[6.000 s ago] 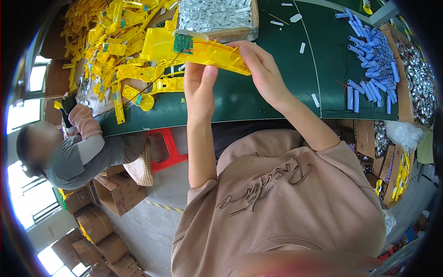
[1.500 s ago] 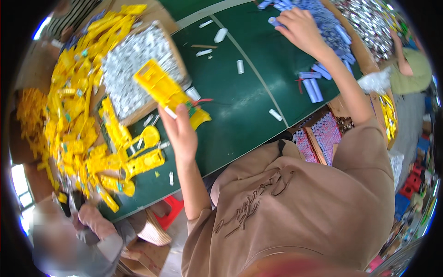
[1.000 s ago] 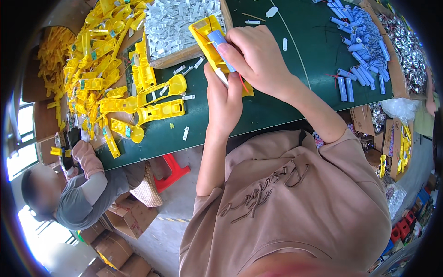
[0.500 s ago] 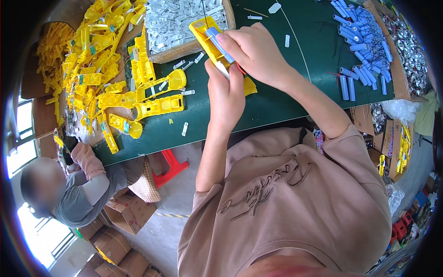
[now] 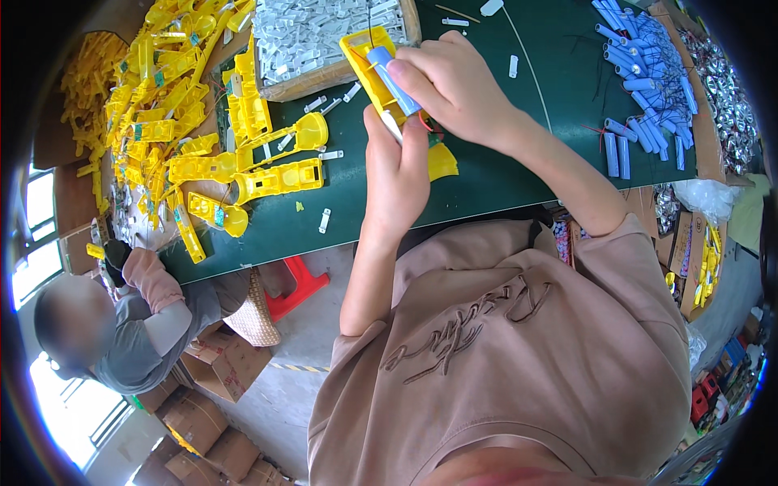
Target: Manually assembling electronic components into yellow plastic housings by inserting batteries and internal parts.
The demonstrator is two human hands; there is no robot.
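My left hand [image 5: 395, 174] pinches a yellow plastic flashlight shell [image 5: 358, 53] near its middle, above the green table. A white strip-like piece [image 5: 391, 125] shows by the left fingers. The shell's wide yellow end [image 5: 442, 161] sticks out beyond that hand. Slanting along the shell's hollow is a blue cylindrical battery [image 5: 379, 61], and my right hand [image 5: 458, 91] is closed on it, thumb pressed on its side. A dark wire rises from the shell's far end; a red wire shows beside the left fingertips. The right fingers are partly hidden behind the shell.
Behind my hands stands a box of small white plastic pieces [image 5: 324, 40]. Yellow shells [image 5: 279, 180] pile up on the left, blue wired batteries [image 5: 640, 89] on the right, beside shiny silvery parts [image 5: 717, 89]. A co-worker [image 5: 154, 324] sits at the left table edge.
The whole view has shifted slightly. Both hands keep their hold, and the battery shows a little more tilted and raised in the shell.
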